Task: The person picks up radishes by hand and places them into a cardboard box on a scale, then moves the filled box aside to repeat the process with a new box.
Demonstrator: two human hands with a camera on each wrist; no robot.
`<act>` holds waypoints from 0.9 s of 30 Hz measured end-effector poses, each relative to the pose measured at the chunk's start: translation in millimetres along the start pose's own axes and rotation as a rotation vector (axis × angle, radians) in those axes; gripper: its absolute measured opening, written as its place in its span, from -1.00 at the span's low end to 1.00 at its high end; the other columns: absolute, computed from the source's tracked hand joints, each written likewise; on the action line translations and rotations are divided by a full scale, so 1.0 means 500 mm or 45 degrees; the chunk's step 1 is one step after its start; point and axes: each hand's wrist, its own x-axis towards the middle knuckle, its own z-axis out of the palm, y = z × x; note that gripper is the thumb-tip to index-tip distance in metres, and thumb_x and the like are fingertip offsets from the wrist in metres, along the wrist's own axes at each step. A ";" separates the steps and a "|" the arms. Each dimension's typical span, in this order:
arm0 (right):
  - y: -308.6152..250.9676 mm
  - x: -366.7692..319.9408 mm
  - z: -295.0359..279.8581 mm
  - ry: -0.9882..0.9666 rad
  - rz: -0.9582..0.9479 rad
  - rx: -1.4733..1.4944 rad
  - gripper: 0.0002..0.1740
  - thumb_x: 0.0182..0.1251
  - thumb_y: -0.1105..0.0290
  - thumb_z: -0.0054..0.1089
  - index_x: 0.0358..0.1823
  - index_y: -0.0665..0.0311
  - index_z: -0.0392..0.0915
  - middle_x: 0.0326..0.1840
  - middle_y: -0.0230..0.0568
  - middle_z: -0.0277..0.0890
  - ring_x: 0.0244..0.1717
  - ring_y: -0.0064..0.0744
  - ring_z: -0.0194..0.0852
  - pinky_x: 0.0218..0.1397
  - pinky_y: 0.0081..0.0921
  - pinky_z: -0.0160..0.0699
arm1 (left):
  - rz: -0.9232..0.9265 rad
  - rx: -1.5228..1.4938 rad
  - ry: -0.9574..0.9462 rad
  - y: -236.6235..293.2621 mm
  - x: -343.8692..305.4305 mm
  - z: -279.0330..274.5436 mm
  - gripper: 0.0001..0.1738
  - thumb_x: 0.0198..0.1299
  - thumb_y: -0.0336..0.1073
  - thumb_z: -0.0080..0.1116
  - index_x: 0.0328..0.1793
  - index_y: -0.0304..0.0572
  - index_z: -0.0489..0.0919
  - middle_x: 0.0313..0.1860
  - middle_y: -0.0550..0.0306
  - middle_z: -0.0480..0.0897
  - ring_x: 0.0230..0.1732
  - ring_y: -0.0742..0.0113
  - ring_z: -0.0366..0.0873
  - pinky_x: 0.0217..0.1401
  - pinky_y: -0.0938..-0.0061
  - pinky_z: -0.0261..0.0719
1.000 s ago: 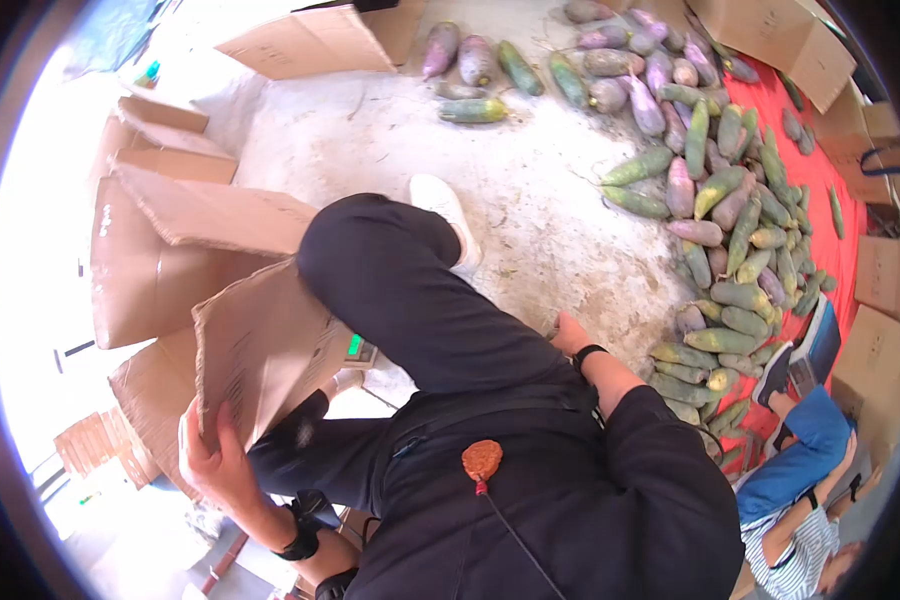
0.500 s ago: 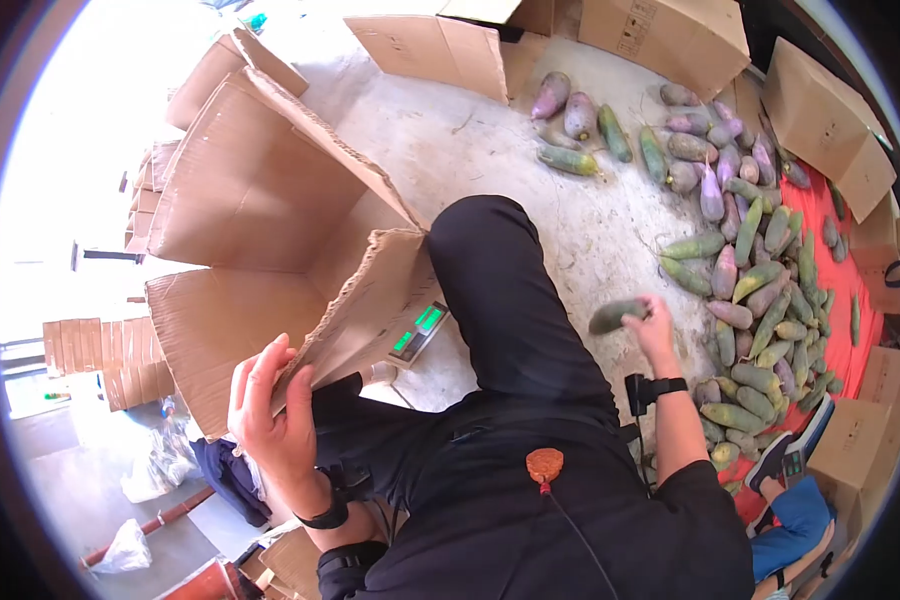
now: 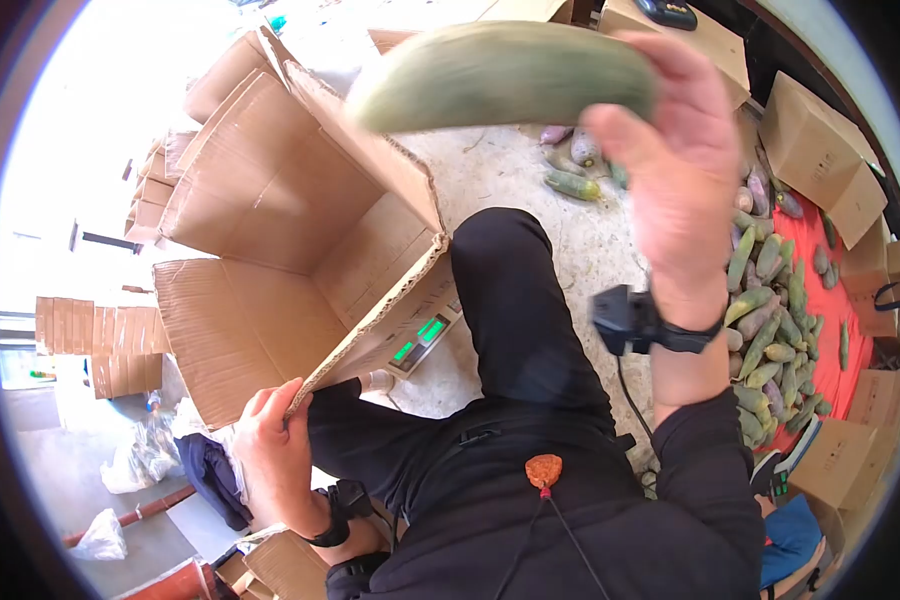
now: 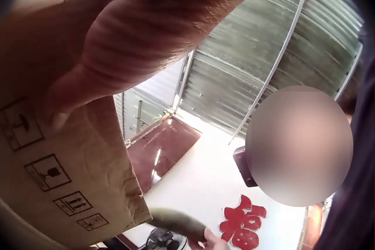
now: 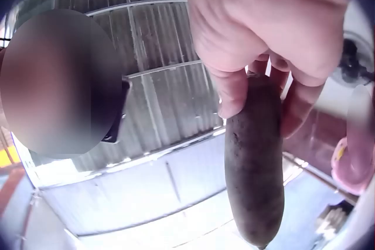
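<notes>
In the head view a long green radish (image 3: 500, 78) is raised near the camera, gripped at one end between the thumb and fingers of my right hand (image 3: 685, 170). The right wrist view shows the radish (image 5: 255, 162) hanging from the fingertips of that hand (image 5: 269, 33). My left hand (image 3: 275, 450) pinches the upper edge of an open cardboard box (image 3: 270, 170), whose visible inside holds nothing. In the left wrist view the left hand (image 4: 140, 39) lies against the box's printed side (image 4: 76, 168).
A scale with green digits (image 3: 420, 345) sits beside the box, close to the bent knee. Radishes (image 3: 770, 330) lie heaped on a red sheet (image 3: 838, 350) at the right. More cardboard boxes (image 3: 820, 150) line the right edge.
The right hand has picked up a radish from the floor side and lifted it high towards the box. The left hand's fingers have closed onto the box edge.
</notes>
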 end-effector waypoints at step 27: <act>0.221 -0.476 -0.410 -0.163 0.992 -1.526 -0.84 0.12 0.38 0.08 -0.33 0.30 0.54 -0.30 0.04 0.55 -0.24 0.05 0.52 -0.17 -0.17 0.48 | 0.077 -0.216 -0.020 -0.050 0.016 0.031 -0.87 0.20 -0.47 0.13 -0.27 -0.47 0.51 -0.44 0.04 0.49 -0.47 0.27 0.39 -0.37 0.46 0.35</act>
